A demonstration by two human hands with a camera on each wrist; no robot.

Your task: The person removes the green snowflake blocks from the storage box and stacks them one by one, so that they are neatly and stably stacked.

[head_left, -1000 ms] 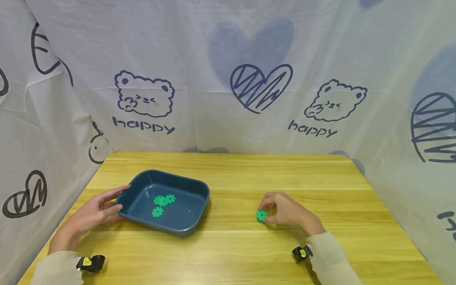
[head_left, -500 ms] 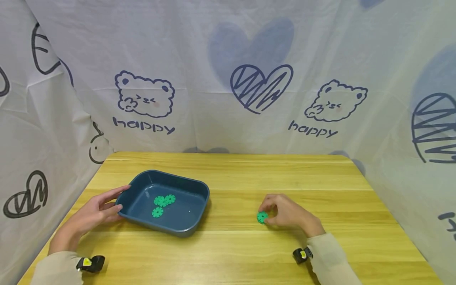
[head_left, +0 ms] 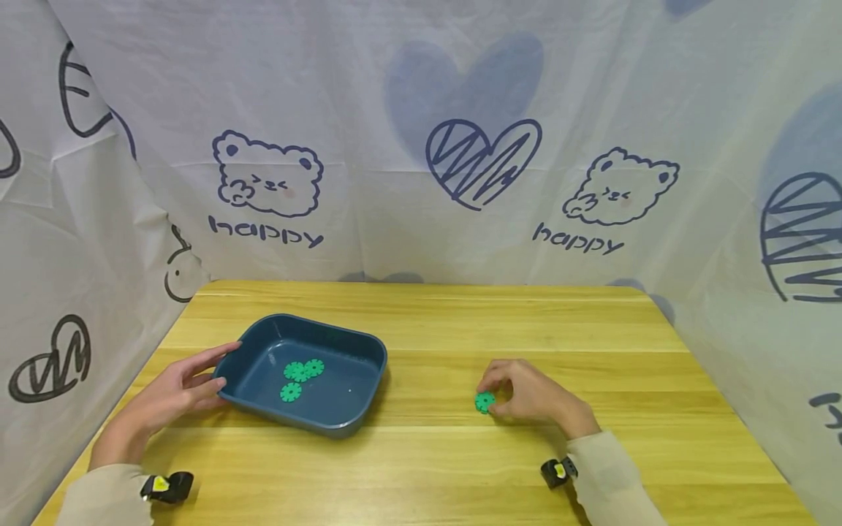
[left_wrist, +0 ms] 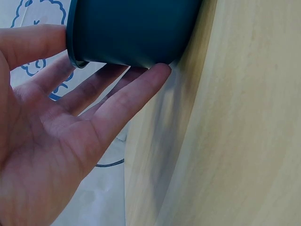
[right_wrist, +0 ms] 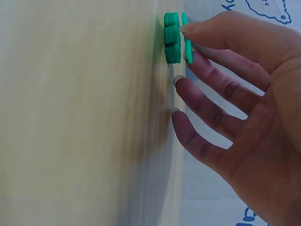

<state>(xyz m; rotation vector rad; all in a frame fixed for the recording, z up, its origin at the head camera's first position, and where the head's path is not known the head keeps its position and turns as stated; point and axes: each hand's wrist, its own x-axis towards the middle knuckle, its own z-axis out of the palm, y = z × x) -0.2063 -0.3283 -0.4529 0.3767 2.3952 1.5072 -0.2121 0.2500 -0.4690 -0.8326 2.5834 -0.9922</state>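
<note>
In the head view my right hand (head_left: 526, 391) pinches a thin green notched plastic disc (right_wrist: 188, 44) between thumb and index finger. Right below that disc, with a narrow gap between, a thick stack of matching green discs (right_wrist: 172, 37) is on the wooden table. My left hand (head_left: 174, 387) touches the left end of a dark blue plastic basin (head_left: 355, 332), its fingers fairly straight against the rim and outer wall (left_wrist: 131, 33). Inside the basin several green discs (head_left: 291, 392) lie flat, some overlapping.
The wooden table (head_left: 427, 475) extends around the basin and between both hands. A white printed cloth (head_left: 368, 204) hangs behind it and at both sides. Each wrist wears a small black camera, such as the left camera (head_left: 169, 487).
My right hand and the pinched disc have shifted down very slightly in the head view. The left hand, basin and discs inside it stay where they were.
</note>
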